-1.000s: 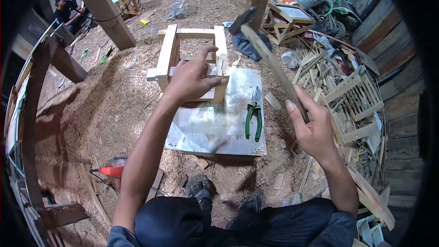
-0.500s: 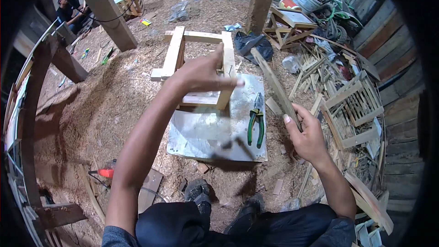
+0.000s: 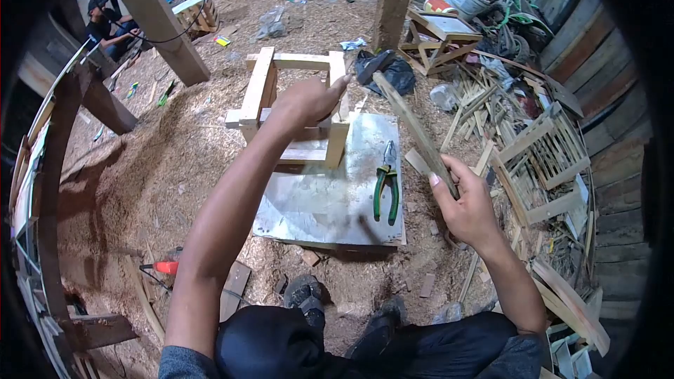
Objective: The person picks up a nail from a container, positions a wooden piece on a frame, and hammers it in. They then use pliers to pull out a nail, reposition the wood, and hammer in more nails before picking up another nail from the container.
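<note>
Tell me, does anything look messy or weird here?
Yes, the floor: wood shavings are scattered all over it. On the right, loose sticks lie in a jumble beside a tilted slatted frame. I can't see anything broken on the pliers.

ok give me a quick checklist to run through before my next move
1. Hammer in the right hand: ok, held by the handle.
2. Left hand out from over the wooden frame: not ok, over its right side.
3. Frame set on the board: ok.
4. Pliers away from the frame: ok, beside it on the board.
5. Wood under the left hand sound: cannot tell, hidden.
6. Other person well back: ok.
</note>
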The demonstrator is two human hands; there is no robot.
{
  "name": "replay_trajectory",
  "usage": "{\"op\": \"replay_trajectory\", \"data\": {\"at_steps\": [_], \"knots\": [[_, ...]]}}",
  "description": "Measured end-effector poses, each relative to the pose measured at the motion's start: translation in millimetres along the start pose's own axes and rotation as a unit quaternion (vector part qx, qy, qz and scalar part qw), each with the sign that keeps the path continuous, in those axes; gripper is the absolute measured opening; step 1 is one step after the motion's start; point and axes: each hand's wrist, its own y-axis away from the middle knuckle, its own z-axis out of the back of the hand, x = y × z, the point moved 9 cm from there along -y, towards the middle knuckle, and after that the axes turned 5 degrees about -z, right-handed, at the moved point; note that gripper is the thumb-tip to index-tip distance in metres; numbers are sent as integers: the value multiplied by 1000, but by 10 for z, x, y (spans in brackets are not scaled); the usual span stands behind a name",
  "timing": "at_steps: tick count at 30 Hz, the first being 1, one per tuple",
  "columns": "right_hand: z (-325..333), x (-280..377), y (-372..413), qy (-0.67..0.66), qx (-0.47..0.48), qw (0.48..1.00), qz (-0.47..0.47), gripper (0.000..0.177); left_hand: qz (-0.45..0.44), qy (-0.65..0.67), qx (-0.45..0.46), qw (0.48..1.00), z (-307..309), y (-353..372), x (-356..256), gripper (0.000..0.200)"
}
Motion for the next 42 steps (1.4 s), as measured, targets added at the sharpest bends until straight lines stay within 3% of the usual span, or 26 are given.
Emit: {"op": "replay_trajectory", "data": {"at_steps": [5, 8, 10, 11, 13, 19, 21, 22, 25, 27, 29, 31, 33, 34, 37, 39, 41, 42], "knots": [[-9, -11, 44, 11, 8, 1000, -16, 33, 34, 13, 7, 999, 37, 170, 4, 86], [-14, 138, 41, 53, 11, 998, 27, 33, 45, 18, -31, 998, 57, 165, 55, 83], [-11, 387, 55, 93, -9, 986, 139, 33, 37, 25, -35, 998, 56, 177, 60, 82], [20, 490, 39, 95, -7, 985, 145, 33, 25, 29, -37, 999, 62, 175, 59, 81], [54, 590, -8, 87, 48, 994, 54, 34, 18, 36, -52, 998, 52, 145, 109, 79], [45, 696, -53, 125, 72, 986, 79, 36, 4, 48, -35, 998, -19, 100, 112, 85], [168, 739, -115, 125, 51, 991, 4, 37, 5, 37, -25, 999, -5, 113, 90, 83], [223, 815, -95, 103, -17, 991, 82, 35, 4, 33, -36, 999, 13, 113, 85, 82], [-6, 742, -27, 160, 52, 976, 139, 33, -20, 29, -65, 997, -8, 130, 105, 83], [35, 829, -16, 149, 62, 981, 106, 31, -45, 29, -83, 995, 12, 108, 101, 84], [141, 824, -43, 112, 32, 993, 15, 33, -2, 39, -44, 998, 58, 181, 75, 82], [119, 758, -14, 98, -9, 994, 55, 35, 3, 42, -46, 998, 37, 153, 127, 81], [-50, 641, 10, 123, 66, 986, 87, 36, -7, 53, -80, 995, 60, 138, 153, 80], [-17, 715, 6, 130, 46, 985, 104, 37, -14, 43, -57, 997, 52, 141, 117, 81], [111, 742, -17, 97, 1, 994, 43, 37, 18, 40, -35, 998, 27, 166, 92, 81], [109, 666, 4, 93, -3, 994, 53, 37, 15, 41, -34, 998, -22, 113, 129, 82], [1, 719, 39, 154, 38, 979, 125, 36, 12, 44, -38, 998, 3, 112, 109, 83], [57, 681, 33, 123, 20, 990, 68, 35, 10, 42, -37, 998, 6, 104, 93, 84]]}}
